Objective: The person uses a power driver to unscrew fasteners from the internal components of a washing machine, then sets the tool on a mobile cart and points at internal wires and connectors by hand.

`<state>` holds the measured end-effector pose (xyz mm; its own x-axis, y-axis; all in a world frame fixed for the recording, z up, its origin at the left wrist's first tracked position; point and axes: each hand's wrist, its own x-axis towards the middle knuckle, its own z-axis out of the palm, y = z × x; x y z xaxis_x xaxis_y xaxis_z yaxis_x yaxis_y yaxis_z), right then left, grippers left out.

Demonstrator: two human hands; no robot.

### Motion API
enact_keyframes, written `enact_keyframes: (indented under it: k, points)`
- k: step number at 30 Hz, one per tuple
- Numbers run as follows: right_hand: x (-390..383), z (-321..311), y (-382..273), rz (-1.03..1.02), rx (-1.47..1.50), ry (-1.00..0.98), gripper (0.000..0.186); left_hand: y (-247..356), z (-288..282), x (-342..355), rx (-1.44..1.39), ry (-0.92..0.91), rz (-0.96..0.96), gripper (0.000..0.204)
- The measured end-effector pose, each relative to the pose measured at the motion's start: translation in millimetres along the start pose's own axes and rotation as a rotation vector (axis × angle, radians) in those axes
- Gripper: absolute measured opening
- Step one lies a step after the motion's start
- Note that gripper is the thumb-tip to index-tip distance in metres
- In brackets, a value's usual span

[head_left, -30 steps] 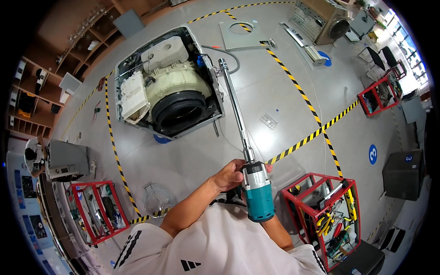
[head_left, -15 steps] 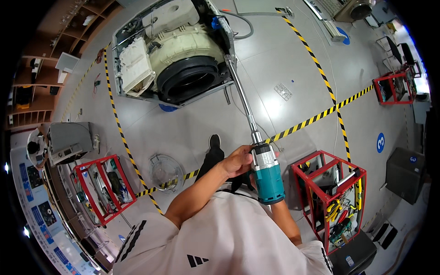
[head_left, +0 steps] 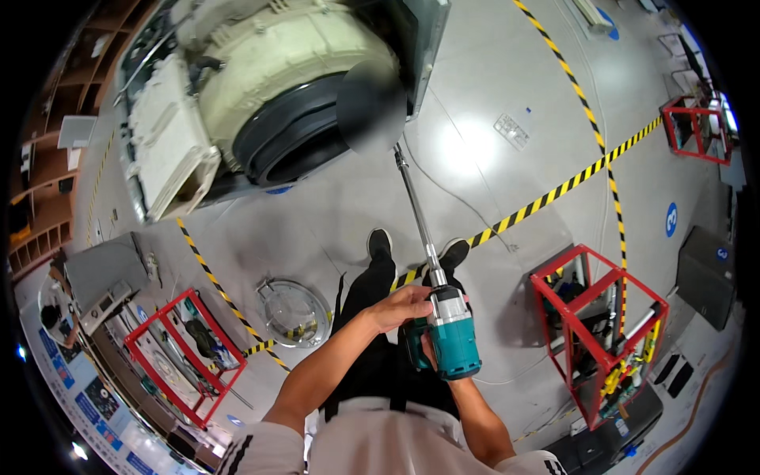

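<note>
My left hand (head_left: pixel 400 307) is closed around the front of a teal-and-silver power driver (head_left: pixel 455 348), and my right hand (head_left: pixel 429 347) grips its handle from behind, partly hidden by the body. A long silver extension bar (head_left: pixel 416 210) points forward from the driver, its tip near the lower edge of an opened washing machine (head_left: pixel 162 119). That machine shows a cream tub (head_left: pixel 261 55) with a black rubber ring (head_left: pixel 269 131). A dark blurred round patch covers part of it beside the bar's tip, so any contact there cannot be made out.
Red tool carts stand at right (head_left: pixel 578 297), left (head_left: pixel 162 328) and far right (head_left: pixel 697 134). A round glass door (head_left: pixel 281 313) lies left of my feet (head_left: pixel 380 241). Another person (head_left: pixel 55 317) is at the left edge. Striped tape and a cable (head_left: pixel 467 202) cross the floor; wooden shelves (head_left: pixel 75 103) line the left.
The machine appears much nearer and larger, and both my shoes have come into view. My hands and driver sit slightly lower in the picture, still holding the tool.
</note>
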<state>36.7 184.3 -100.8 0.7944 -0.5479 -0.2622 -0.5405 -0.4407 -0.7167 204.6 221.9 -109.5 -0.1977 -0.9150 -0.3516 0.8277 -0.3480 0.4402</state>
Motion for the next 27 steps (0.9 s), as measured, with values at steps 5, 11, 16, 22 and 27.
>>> enact_keyframes:
  k: [5, 11, 16, 22, 27]
  points:
    - [34, 54, 78, 0.189, 0.335, -0.044, 0.006, -19, -125, 67, -0.117, 0.262, 0.012, 0.063]
    - [50, 133, 215, 0.495, 0.977, -0.306, 0.034, -4, -214, 155, -0.091, 0.497, 0.188, 0.053]
    - [106, 160, 270, -0.086, 0.277, -0.167, 0.021, -12, -279, 196, -0.095, 0.540, 0.387, 0.035]
    - [166, 173, 293, 0.000, 0.361, -0.109, 0.013, -18, -334, 221, -0.055, 0.324, 0.564, 0.024]
    - [186, 191, 316, 0.180, 0.511, -0.054, 0.009, -14, -353, 231, 0.089, 0.357, 0.536, 0.025]
